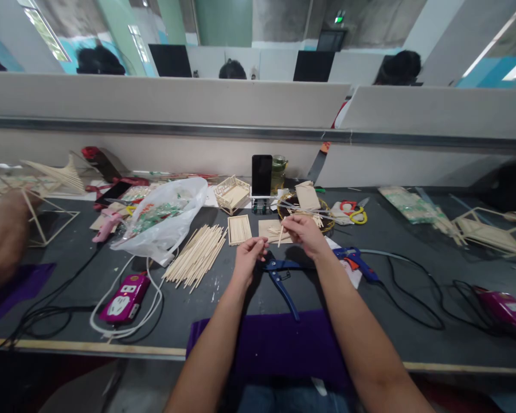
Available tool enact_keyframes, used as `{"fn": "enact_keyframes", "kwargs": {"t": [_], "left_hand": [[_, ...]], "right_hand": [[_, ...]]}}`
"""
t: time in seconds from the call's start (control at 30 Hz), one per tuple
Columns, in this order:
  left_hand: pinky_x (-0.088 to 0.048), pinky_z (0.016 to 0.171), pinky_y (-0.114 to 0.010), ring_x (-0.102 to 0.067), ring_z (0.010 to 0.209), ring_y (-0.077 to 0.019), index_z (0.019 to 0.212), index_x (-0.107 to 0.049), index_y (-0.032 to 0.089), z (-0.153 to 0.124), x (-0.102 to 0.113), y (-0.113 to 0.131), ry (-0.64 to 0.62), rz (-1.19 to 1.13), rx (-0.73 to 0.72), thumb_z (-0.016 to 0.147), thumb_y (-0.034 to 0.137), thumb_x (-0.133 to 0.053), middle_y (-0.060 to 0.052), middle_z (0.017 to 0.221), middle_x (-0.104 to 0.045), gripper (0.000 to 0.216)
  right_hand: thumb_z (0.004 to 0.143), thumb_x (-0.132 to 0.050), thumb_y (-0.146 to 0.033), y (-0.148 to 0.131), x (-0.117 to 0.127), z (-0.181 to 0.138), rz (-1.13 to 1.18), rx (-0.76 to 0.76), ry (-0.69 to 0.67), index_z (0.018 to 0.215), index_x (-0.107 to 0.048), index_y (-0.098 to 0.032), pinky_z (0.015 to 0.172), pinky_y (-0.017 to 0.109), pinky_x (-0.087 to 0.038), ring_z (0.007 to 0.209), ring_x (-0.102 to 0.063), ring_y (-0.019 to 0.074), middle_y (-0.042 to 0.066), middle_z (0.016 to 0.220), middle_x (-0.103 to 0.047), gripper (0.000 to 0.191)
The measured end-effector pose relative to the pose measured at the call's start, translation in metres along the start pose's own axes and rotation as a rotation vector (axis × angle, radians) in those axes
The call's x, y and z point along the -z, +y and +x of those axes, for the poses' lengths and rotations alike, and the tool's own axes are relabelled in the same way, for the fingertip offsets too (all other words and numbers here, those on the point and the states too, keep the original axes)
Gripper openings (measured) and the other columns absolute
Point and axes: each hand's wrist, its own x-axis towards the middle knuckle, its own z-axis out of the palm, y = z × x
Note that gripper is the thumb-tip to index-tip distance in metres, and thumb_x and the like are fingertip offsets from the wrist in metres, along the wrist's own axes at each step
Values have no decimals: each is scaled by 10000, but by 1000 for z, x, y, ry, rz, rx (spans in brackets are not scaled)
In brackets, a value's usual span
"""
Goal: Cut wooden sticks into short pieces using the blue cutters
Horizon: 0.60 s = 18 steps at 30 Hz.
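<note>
My right hand (305,232) pinches a short wooden stick (281,236) that points downward above a cardboard piece (264,229). Close by on the left, my left hand (250,255) has its thumb and fingertips pressed together; whatever they hold is too small to make out. Below both hands lie blue-handled cutting pliers (284,289), partly covered by my left hand. A small rectangular stick tray (239,230) rests just beyond my left hand. To its left spreads a pile of long wooden sticks (198,255).
A blue glue gun (359,264) lies right of my right forearm, its cord trailing right. Scissors (358,213), a round basket (327,221), a phone (262,175) and a stick model (232,194) stand farther back. Left are a plastic bag (163,215), a purple power strip (125,298) and another person's arm (6,229).
</note>
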Motion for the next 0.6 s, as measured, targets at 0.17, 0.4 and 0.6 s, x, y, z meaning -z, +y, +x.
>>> {"fn": "enact_keyframes", "kwargs": {"t": [0.17,0.4,0.6], "left_hand": [[-443,478,-196,-579,530,-97,828,-702,88,-11,-6,5,-239,-121,205,590,453,-805,-57,661,-660,448],[-478,475,-173,-579,488,-77,806,-691,89,-8,-3,3,-223,-195,302,615,272,-814,-39,622,-658,291],[-515,503,-183,-627,522,-100,791,-660,89,-6,0,7,-177,-264,350,693,191,-739,-68,661,-692,161]], "right_hand": [[642,-705,-444,13,-23,-28,118,-3,63,654,-564,-176,373,199,-201,395,-278,43,-46,537,-525,302],[664,-679,-266,32,-24,-25,415,-94,100,889,-603,-183,431,165,-382,489,-465,57,-18,702,-648,251],[668,-736,-182,32,-18,-27,602,-126,112,921,-574,-201,690,258,-563,766,-679,146,31,828,-718,301]]}}
